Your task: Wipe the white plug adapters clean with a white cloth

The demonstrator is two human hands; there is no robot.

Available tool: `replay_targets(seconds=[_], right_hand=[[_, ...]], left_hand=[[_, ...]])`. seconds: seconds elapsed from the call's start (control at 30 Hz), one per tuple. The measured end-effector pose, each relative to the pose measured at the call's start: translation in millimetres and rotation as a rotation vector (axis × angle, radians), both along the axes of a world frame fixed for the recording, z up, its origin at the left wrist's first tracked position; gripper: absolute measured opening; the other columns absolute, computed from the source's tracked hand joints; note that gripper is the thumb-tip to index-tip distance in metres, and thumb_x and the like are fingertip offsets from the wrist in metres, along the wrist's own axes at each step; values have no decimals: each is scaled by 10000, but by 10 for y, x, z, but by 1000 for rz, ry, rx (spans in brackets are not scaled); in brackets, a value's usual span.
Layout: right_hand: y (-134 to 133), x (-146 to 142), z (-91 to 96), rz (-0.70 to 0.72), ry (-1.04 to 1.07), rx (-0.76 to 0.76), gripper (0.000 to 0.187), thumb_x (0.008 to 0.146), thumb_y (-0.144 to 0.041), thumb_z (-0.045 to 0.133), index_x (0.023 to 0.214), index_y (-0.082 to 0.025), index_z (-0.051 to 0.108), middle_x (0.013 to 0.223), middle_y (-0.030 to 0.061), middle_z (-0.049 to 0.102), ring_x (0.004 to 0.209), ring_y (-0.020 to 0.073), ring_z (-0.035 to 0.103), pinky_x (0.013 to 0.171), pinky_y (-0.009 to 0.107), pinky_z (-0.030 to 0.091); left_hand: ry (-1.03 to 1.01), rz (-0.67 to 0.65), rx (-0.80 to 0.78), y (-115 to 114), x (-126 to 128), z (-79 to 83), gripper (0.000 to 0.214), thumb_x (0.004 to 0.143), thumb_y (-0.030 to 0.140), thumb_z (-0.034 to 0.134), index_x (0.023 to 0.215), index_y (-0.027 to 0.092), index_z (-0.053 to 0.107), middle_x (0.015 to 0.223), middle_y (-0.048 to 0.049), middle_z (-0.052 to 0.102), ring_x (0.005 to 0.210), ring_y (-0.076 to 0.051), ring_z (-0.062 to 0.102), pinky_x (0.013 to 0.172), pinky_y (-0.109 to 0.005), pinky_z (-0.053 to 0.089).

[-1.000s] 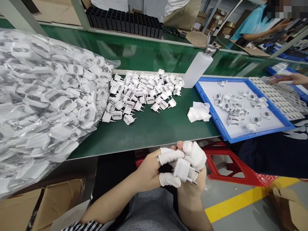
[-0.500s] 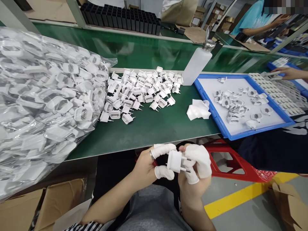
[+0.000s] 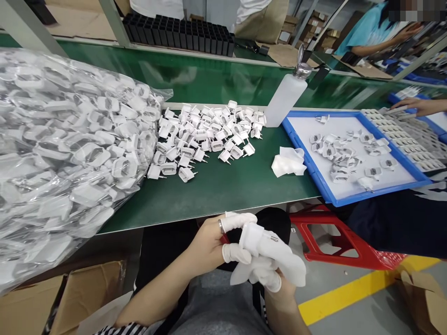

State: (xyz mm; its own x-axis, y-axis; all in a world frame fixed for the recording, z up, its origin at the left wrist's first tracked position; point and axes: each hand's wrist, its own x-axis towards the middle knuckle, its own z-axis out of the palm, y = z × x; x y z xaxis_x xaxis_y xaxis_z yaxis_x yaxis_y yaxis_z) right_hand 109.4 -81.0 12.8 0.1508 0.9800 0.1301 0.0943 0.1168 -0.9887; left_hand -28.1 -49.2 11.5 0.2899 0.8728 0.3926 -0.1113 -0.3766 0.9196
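In front of my lap, my left hand (image 3: 211,242), with white finger cots and a ring, grips a white plug housing (image 3: 250,237) between thumb and fingers. My right hand (image 3: 274,280) is closed around a white cloth (image 3: 291,265), which is folded over the pin side of the plug housing. One metal pin tip shows above the cloth; the other is covered. Most of my right fingers are hidden by the cloth. Beyond my hands, a pile of similar plug housings (image 3: 206,135) lies on the green bench (image 3: 223,190).
A clear bag of plug housings (image 3: 77,153) bulges at left. A pump bottle (image 3: 285,100), a crumpled white cloth (image 3: 289,162) and a blue-rimmed tray (image 3: 324,190) stand right. A red stool (image 3: 335,237) is below. A co-worker's hand (image 3: 415,106) reaches in from the right.
My right hand has turned and moved lower, bringing the cloth over the plug's pins, which were bare before. My left hand keeps its hold, with the plug slightly tilted.
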Motion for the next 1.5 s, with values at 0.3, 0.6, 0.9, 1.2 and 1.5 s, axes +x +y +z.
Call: replay_targets(seconds=[0.3, 0.6, 0.9, 1.2, 1.5], right_hand=[[-23, -141, -129, -31, 173, 208, 159, 710, -417, 614, 744, -265, 646, 624, -6, 643, 362, 114, 522, 317, 242, 435], [-117, -165, -296, -259, -114, 324, 121, 731, -322, 624, 827, -249, 641, 732, 18, 670, 672, 208, 649, 607, 337, 541], [-96, -93, -231, -144, -257, 228, 216, 761, -441, 542, 784, -245, 629, 726, 47, 652, 666, 218, 630, 608, 359, 527], [-100, -136, -44, -51, -386, 271, 169, 843, -233, 444, 945, -236, 579, 822, 39, 649, 706, 185, 622, 589, 286, 493], [139, 164, 268, 429, -921, 39, 242, 843, -234, 386, 619, -182, 460, 533, -8, 523, 426, 102, 448, 391, 201, 335]], left_hand=[[-38, 167, 294, 11, 67, -114, 427, 762, 435, 532, 1142, 242, 515, 900, -64, 639, 833, -164, 608, 719, -256, 504], [244, 451, 503, 7, 21, 16, 380, 781, 444, 491, 1013, 152, 562, 753, -66, 649, 730, -154, 623, 660, -240, 525], [329, 431, 599, -33, -41, -2, 392, 789, 356, 538, 1108, 130, 526, 822, -96, 645, 805, -184, 610, 687, -285, 535], [393, 438, 675, -41, -83, 4, 326, 759, 213, 596, 1053, 95, 521, 850, -98, 628, 825, -179, 587, 701, -289, 521], [463, 459, 537, -34, -59, -210, 375, 753, 397, 568, 1009, 124, 550, 763, -77, 629, 718, -164, 608, 610, -257, 520]])
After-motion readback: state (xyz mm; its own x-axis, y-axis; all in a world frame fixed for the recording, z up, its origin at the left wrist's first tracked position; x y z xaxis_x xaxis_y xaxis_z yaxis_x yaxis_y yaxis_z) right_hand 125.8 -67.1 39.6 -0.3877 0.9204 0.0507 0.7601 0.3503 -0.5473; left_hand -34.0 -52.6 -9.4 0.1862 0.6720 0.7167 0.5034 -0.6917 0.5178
